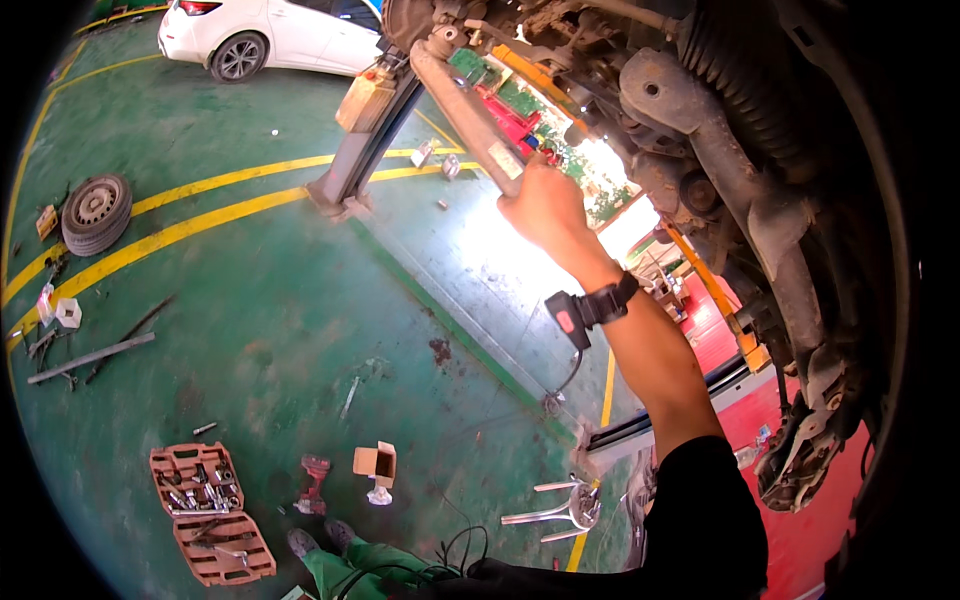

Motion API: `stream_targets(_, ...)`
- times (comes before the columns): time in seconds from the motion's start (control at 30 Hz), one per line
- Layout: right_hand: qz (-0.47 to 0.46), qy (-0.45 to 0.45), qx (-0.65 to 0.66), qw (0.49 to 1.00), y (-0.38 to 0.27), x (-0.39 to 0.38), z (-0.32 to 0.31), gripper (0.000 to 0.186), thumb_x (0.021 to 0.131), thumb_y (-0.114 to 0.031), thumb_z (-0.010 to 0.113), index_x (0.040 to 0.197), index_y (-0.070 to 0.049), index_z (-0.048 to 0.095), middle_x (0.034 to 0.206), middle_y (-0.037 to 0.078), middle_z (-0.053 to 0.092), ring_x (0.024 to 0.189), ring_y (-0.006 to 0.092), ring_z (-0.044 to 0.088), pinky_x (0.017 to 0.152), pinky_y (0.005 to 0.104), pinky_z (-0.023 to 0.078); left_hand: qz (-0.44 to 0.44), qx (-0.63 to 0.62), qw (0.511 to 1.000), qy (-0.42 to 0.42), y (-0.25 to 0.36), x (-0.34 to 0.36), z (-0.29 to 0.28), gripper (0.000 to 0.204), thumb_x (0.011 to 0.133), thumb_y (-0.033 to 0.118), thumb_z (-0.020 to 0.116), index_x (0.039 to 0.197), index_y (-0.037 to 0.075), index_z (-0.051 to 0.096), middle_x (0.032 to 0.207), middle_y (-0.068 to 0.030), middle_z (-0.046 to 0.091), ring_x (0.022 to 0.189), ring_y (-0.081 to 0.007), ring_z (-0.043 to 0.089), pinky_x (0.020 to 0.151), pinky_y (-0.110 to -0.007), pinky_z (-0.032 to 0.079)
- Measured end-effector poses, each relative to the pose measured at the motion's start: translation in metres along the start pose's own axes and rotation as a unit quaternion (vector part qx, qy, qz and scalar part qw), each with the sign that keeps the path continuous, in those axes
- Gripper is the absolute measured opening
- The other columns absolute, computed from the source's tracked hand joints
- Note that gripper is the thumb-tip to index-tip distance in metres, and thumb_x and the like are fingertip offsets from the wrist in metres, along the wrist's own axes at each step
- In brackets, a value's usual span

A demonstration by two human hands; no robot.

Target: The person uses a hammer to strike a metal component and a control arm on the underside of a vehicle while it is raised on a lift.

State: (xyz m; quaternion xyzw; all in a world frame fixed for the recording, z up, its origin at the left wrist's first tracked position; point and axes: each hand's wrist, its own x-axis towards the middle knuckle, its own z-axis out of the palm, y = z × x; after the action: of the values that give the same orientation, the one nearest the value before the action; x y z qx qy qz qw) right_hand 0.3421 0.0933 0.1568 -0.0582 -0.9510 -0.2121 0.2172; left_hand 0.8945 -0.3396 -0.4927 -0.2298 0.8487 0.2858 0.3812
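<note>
My right hand (546, 208) reaches up from the lower right in a black sleeve. Its fingers are closed round the lower end of a long, rusty brown suspension arm (470, 120) with a pale label near the grip. The far end of this arm rises to the hub area under the raised vehicle, close to a bushing eye (448, 35). What the fingertips touch behind the bar is hidden. A dark wristband (592, 308) with a cable sits on my wrist. My left hand is out of view.
The vehicle's underside (720, 150) hangs at the upper right beside a lift post (365, 140). On the green floor lie an open socket set (210, 510), a red impact wrench (312, 485), a small cardboard box (376, 462), a stool (575, 508) and a wheel (97, 212). A white car (290, 38) stands beyond.
</note>
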Motion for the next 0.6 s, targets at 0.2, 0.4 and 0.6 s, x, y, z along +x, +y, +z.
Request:
stream_targets(0.2,-0.009,0.019,-0.002,1.0,0.019,-0.002,0.006,0.061,0.071,-0.027,0.072,0.11,0.013,0.049,0.087,0.026,0.067,0.083,0.0396,0.068,0.078,0.0447,0.055,-0.02,-0.181,0.983,0.014,0.001,0.004,-0.004,0.037,0.084,0.03,0.059,0.09,-0.005,0.066,0.08,-0.0147,0.066,0.071,-0.0226,0.055,0.065,-0.043,0.046)
stream_targets(0.4,-0.026,0.032,0.027,0.999,0.038,0.001,0.014,0.057,0.069,-0.028,0.074,0.106,0.009,0.051,0.088,0.027,0.066,0.084,0.0392,0.067,0.078,0.0453,0.055,-0.068,-0.203,0.974,0.067,0.037,-0.042,-0.044,0.047,0.082,0.039,0.066,0.092,-0.007,0.066,0.08,-0.0137,0.067,0.071,-0.0225,0.055,0.065,-0.041,0.046)
stream_targets(0.6,-0.039,0.043,0.016,0.998,0.041,0.013,0.033,0.058,0.069,-0.032,0.075,0.108,0.005,0.052,0.093,0.026,0.067,0.086,0.0411,0.066,0.079,0.0459,0.054,0.053,0.238,0.97,-0.015,-0.069,-0.008,0.034,0.031,0.079,0.032,0.066,0.1,0.009,0.068,0.093,-0.0122,0.07,0.075,-0.0258,0.066,0.062,-0.039,0.053)
